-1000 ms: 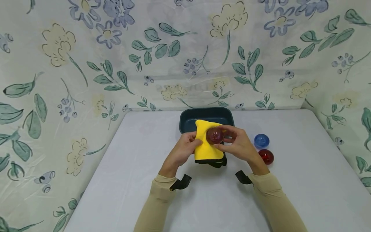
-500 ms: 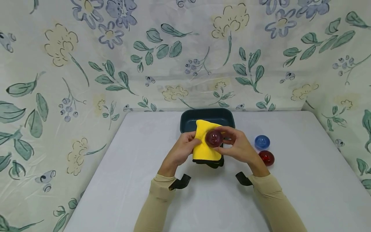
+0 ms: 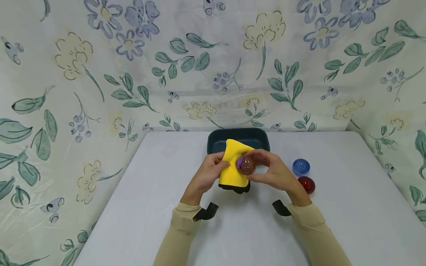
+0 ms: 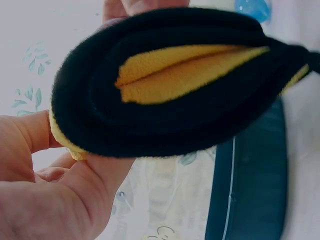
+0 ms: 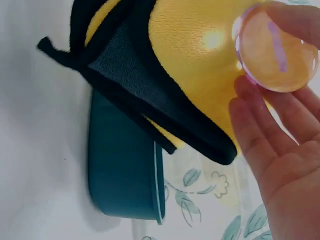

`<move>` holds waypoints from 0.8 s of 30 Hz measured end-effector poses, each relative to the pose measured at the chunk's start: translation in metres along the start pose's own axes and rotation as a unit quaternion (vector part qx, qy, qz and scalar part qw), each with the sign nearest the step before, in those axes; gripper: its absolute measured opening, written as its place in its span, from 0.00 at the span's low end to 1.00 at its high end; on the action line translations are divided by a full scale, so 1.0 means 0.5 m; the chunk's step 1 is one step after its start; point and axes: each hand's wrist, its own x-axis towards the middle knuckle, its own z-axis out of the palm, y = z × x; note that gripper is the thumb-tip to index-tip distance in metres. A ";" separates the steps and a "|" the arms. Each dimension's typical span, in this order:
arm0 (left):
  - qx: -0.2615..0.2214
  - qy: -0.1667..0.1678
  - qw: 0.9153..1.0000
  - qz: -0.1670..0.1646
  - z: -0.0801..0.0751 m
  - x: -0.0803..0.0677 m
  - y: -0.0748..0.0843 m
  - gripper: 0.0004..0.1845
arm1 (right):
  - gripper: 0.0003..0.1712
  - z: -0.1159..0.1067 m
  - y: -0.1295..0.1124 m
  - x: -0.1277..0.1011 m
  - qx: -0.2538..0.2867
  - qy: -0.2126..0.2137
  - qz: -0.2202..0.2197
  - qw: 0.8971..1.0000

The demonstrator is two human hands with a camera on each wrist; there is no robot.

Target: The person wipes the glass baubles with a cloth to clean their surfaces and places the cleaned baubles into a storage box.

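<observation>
My left hand (image 3: pixel 209 173) grips a folded yellow cloth (image 3: pixel 229 176) with black edging, thumb on its front face. Its layered folds and black border fill much of the left wrist view. Between thumb and fingers, my right hand (image 3: pixel 277 170) holds a clear, pinkish-purple ball (image 3: pixel 247 165) against the yellow face. Through the ball (image 5: pixel 277 50) in the right wrist view, the yellow shows, along with a pale purple streak. Both hands are raised over the white table, in front of a dark teal tray (image 3: pixel 213 140).
A clear blue ball (image 3: pixel 301 167) and a red ball (image 3: pixel 307 185) lie side by side on the white table (image 3: pixel 159 177), right of my right hand. The tray stands near the back edge. Floral fabric (image 3: pixel 186 85) hangs behind and at the sides.
The cloth has swung slightly to the left and tilted, while my right hand has shifted down a little. The ball looks turned, with a purple patch showing on its left.
</observation>
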 end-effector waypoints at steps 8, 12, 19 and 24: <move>0.023 0.022 0.999 0.011 0.001 -0.003 0.001 0.23 | 0.36 0.004 0.005 0.000 -0.043 0.016 -0.001 0.999; 0.034 0.036 0.999 0.011 0.006 -0.008 0.003 0.23 | 0.38 0.005 0.007 -0.001 -0.066 0.021 0.007 0.998; 0.060 0.043 0.997 0.023 0.024 -0.012 0.004 0.23 | 0.37 0.006 0.011 -0.003 -0.087 0.033 0.004 0.996; 0.070 0.043 0.996 0.027 0.031 -0.009 0.009 0.24 | 0.36 0.006 0.014 0.000 -0.081 0.052 0.010 0.995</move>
